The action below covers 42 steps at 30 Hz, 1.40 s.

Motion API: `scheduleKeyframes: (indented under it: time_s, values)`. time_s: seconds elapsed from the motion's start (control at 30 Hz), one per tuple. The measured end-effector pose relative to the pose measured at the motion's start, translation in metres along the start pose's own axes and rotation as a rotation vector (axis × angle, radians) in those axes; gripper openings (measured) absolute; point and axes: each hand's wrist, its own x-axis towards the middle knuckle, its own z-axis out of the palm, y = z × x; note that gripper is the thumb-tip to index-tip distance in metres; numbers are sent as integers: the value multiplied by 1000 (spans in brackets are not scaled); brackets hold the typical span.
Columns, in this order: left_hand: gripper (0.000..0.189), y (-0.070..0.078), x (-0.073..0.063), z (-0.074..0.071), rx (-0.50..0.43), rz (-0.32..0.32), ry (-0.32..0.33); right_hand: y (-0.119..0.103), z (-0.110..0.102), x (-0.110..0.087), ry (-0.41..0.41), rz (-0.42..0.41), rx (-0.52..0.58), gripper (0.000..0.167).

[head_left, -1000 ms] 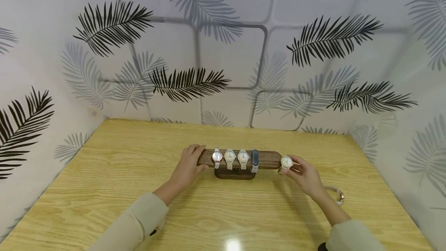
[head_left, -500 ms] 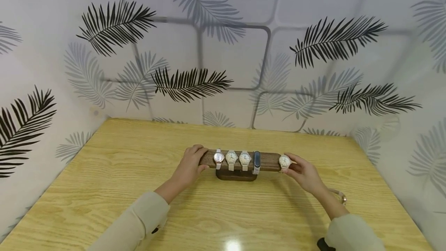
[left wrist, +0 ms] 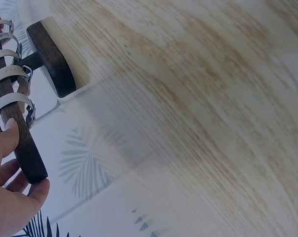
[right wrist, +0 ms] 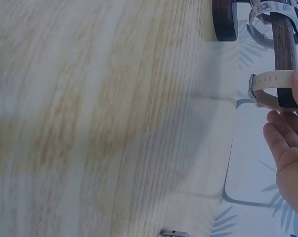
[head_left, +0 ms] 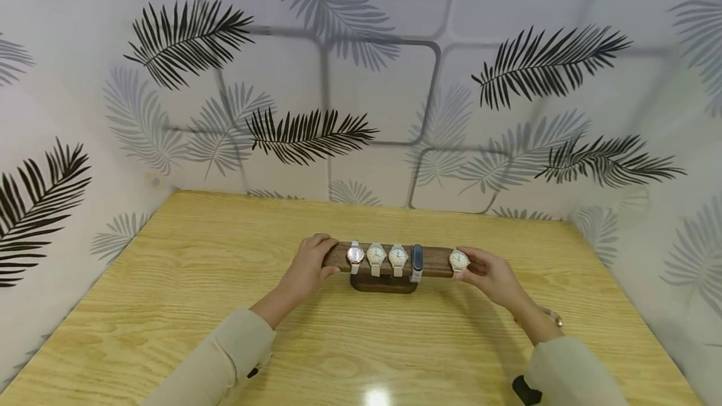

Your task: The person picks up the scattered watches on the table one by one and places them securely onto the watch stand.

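A dark wooden watch stand (head_left: pixel 437 262) sits on the table, its crossbar raised on a post and base. Around the left end of that bar, my left hand (head_left: pixel 304 270) grips the wood, thumb in front. Three watches (head_left: pixel 376 255) with pale straps and a dark-faced fitness band (head_left: pixel 417 258) hang side by side on the bar. My right hand (head_left: pixel 492 275) pinches another pale-strapped watch (head_left: pixel 459 260) at the bar's right end. In the right wrist view its closed strap (right wrist: pixel 272 79) loops round the bar's tip. The fingers partly hide that tip.
One more watch (head_left: pixel 557 318) lies on the wooden table (head_left: pixel 225 237), partly behind my right forearm. A small metal piece (right wrist: pixel 173 232) shows at the bottom of the right wrist view. Leaf-patterned walls (head_left: pixel 361 161) stand behind the table and at both sides.
The right hand has moved left with its watch, from just off the bar's right end to round it. The left hand keeps its grip on the other end.
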Motion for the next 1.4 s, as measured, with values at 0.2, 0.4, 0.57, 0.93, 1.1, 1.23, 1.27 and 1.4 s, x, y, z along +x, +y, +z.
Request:
scheduleKeyframes:
  time_s: [0.2, 0.4, 0.57, 0.93, 1.1, 1.23, 1.27, 1.4]
  values:
    - [48, 2, 1, 0, -3, -7, -13, -3, 0, 1, -5, 1, 0, 52]
    - [48, 1, 0, 0, -4, -5, -4, -7, 1, 4, -22, 15, 2, 55]
    - [48, 1, 0, 0, 11, -3, -1, -10, 2, 7, -27, -19, -33, 55]
    - [48, 2, 0, 1, 14, -12, -8, -15, 3, 11, -36, -61, -202, 56]
    - [48, 1, 0, 2, 13, -15, -11, -16, 4, 13, -30, -88, -249, 55]
    - [48, 0, 0, 2, 20, -13, -9, -17, 5, 13, -14, -97, -290, 54]
    - [48, 0, 0, 3, 22, -12, -9, -17, 5, 13, -11, -99, -295, 54]
    - [49, 0, 0, 2, 21, -9, -7, -18, 6, 13, 2, -110, -308, 55]
